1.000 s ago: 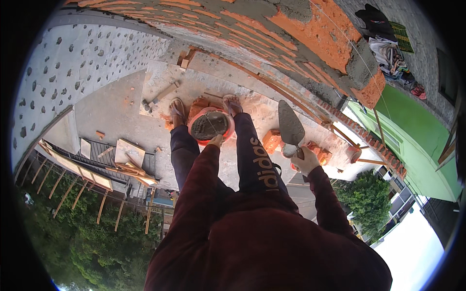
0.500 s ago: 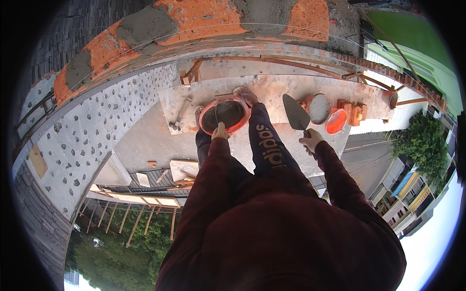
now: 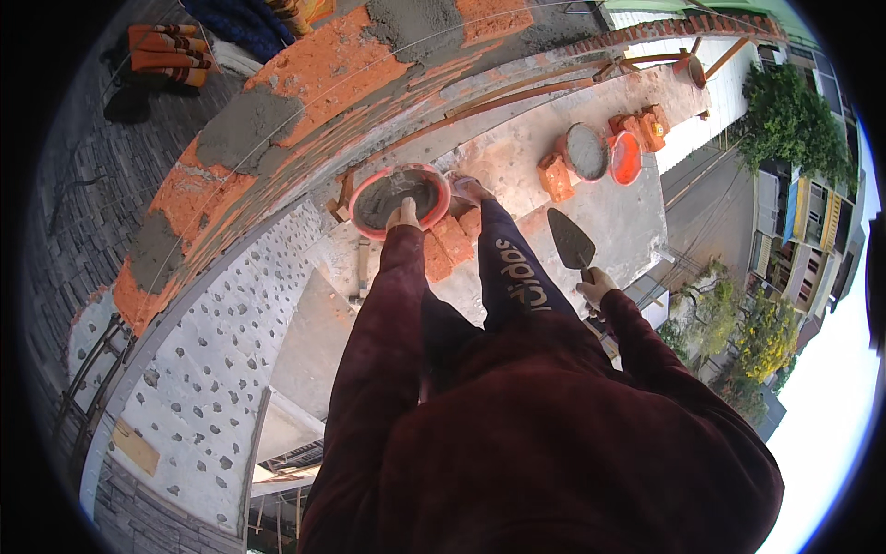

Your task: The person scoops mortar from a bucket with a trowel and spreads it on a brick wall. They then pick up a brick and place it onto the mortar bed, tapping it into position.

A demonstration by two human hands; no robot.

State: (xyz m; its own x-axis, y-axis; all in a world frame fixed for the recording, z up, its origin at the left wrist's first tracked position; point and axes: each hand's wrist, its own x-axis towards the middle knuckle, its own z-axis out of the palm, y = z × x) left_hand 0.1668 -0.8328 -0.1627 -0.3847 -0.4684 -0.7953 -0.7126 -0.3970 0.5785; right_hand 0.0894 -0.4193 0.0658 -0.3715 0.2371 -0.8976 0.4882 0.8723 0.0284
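Note:
My left hand (image 3: 404, 216) is closed on the near rim of a red basin (image 3: 441, 209) that holds grey mortar (image 3: 388, 198). The basin is held out to the left, close to the brick wall (image 3: 318, 69). A pointed trowel (image 3: 572, 240) is in my right hand (image 3: 600, 286), its fingers wrapped round the handle. The blade points away from me, with a dark grey face showing. Orange bricks (image 3: 448, 247) lie below and beside the basin, partly covered by it and my left arm.
Wet mortar patches (image 3: 249, 129) sit on the wall top, with a thin string stretched along it. To the right stand a bucket of grey mix (image 3: 586, 152), a red-orange bucket (image 3: 626, 159) and stacked bricks (image 3: 641, 126). The platform edge (image 3: 663, 217) lies on the right, with a street beyond.
My view has turned toward the left. The basin has come up and left, nearer the wall, uncovering bricks. The trowel stays in my right hand.

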